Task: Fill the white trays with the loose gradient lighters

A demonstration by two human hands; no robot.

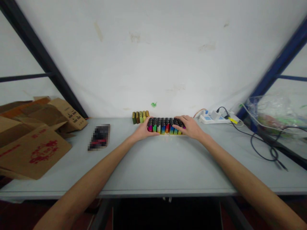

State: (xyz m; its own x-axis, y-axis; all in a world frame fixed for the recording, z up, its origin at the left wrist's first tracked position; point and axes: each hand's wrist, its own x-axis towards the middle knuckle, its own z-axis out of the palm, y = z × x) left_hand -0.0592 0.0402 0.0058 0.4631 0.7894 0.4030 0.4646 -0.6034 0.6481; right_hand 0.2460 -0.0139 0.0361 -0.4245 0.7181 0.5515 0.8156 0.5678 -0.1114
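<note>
Lighter block (165, 125) standing at the far middle of the surface (158, 166), close under the white wall: many upright lighters packed tight, black caps up, bodies in mixed bright colours. Long axis of the block runs left to right, square across the line of both forearms. Left hand (144, 130) cupped against the left end, thumb laid along the near face, fingers curled round the end and partly hidden behind it. Right hand (189, 126) at the right end, fingers (179, 120) bent over the caps there, thumb on the near face. Both hands closed lightly on the block, one at each end, so it sits straight between them; neither hand nearer than the other. Whether the block rests on the surface or is raised a little, cannot tell. Short row of lighters (140, 117), olive to yellow, stands just behind the left hand, apart from the block. Power strip (213, 117) near the right hand against the wall, dark cable (261, 147) trailing off to the right toward a plastic bag (275, 111). Cardboard boxes (35, 137) piled well apart at far left; a blurred dark packet (100, 137) between boxes and left hand.
</note>
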